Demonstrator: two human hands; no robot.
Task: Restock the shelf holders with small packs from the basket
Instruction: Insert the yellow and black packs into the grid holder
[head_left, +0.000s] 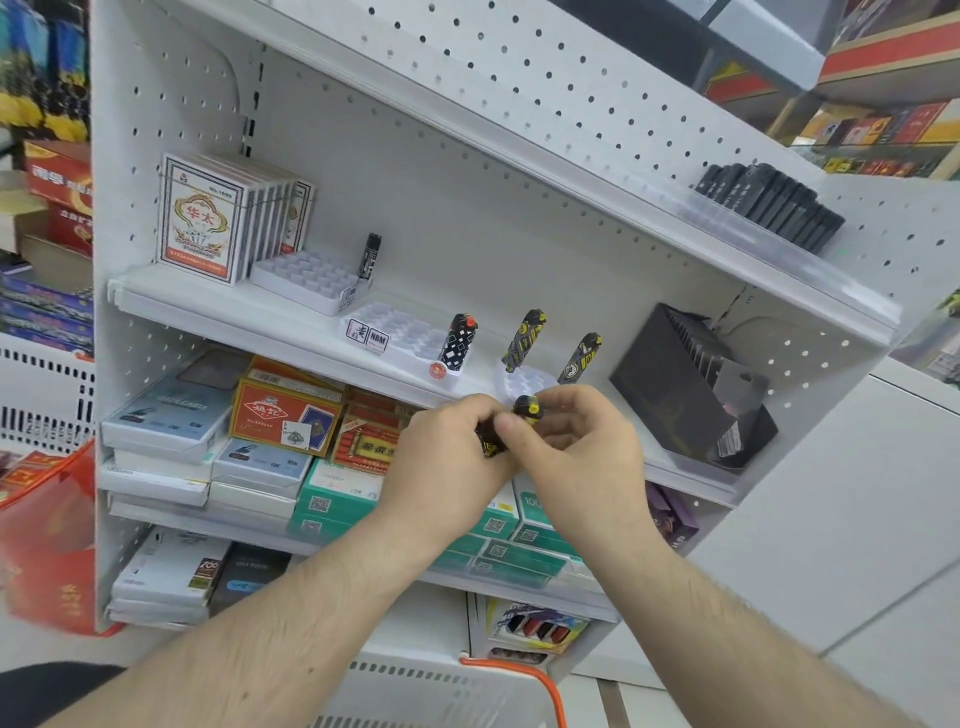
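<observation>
A slim black-and-yellow lighter (524, 415) is pinched between left hand (452, 447) and right hand (576, 447), below the white gridded holder (524, 382).

White pegboard shelving unit (519, 171), pale floor (831, 545), wooden display shelves (883, 67) behind, bright even light
</observation>
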